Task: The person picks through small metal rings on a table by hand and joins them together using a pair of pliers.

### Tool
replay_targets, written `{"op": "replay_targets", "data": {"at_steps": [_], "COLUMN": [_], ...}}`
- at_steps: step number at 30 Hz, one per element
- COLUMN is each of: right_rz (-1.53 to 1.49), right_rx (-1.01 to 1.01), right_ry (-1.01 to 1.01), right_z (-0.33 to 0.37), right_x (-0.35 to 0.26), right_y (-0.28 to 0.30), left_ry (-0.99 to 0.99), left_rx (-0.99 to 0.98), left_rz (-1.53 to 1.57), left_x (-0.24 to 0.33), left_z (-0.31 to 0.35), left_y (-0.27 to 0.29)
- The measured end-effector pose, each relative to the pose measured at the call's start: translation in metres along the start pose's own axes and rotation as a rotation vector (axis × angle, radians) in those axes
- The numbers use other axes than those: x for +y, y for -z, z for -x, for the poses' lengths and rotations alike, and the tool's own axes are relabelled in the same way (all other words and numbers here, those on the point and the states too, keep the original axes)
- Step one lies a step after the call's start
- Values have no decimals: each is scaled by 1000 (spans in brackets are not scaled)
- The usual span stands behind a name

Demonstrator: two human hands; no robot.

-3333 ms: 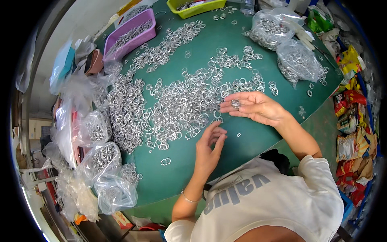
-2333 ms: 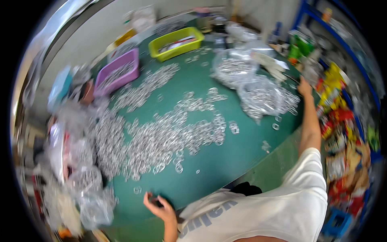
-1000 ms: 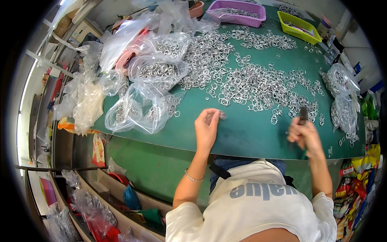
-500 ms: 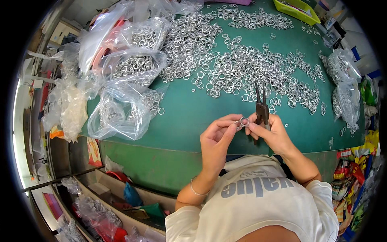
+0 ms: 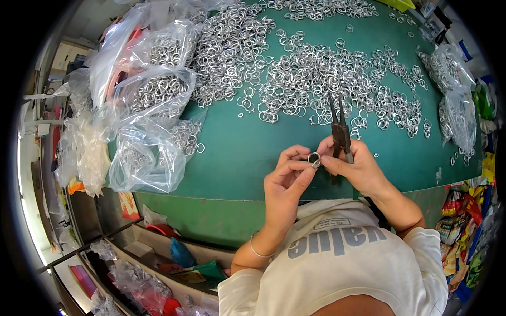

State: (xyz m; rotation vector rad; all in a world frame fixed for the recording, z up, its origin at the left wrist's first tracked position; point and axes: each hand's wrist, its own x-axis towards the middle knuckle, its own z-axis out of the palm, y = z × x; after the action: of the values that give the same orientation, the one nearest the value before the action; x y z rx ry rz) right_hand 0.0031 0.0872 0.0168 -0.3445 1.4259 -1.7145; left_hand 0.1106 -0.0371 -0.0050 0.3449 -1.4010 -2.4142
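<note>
My left hand (image 5: 287,181) pinches small silver metal rings (image 5: 315,164) between thumb and fingers, above the near part of the green table. They look like two rings, one overlapping the other; whether they are linked is hard to make out. My right hand (image 5: 361,171) is wrapped round a pair of long-nosed pliers (image 5: 341,136), their dark jaws pointing away from me and slightly apart. The tips of my right thumb and forefinger reach to the edge of the rings. Beyond both hands spreads a large heap of loose silver rings (image 5: 321,76).
Clear plastic bags (image 5: 147,163) of rings crowd the table's left side. More bagged rings (image 5: 457,118) lie at the right edge. A yellow-green basket (image 5: 399,4) stands at the far right. Below the table's left edge is an open drawer (image 5: 205,250) with bags and packets.
The view has shifted a little, so the table's things sit higher. The rings between my fingers have turned, showing a rounder loop. Both hands keep their grip, pliers still in the right.
</note>
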Motion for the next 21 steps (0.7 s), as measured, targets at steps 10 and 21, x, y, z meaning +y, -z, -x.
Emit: {"op": "replay_targets", "data": {"at_steps": [10, 21], "right_rz": [173, 390], "right_rx": [-69, 20], "right_ry": [46, 257], "right_z": [2, 3], "right_x": [-8, -5], "right_y": [-2, -9], "left_ry": [91, 62], "left_rx": [107, 159], "left_rz": [309, 137], "left_x": [3, 12], "left_z": [-2, -4], "left_y": [-8, -18]}}
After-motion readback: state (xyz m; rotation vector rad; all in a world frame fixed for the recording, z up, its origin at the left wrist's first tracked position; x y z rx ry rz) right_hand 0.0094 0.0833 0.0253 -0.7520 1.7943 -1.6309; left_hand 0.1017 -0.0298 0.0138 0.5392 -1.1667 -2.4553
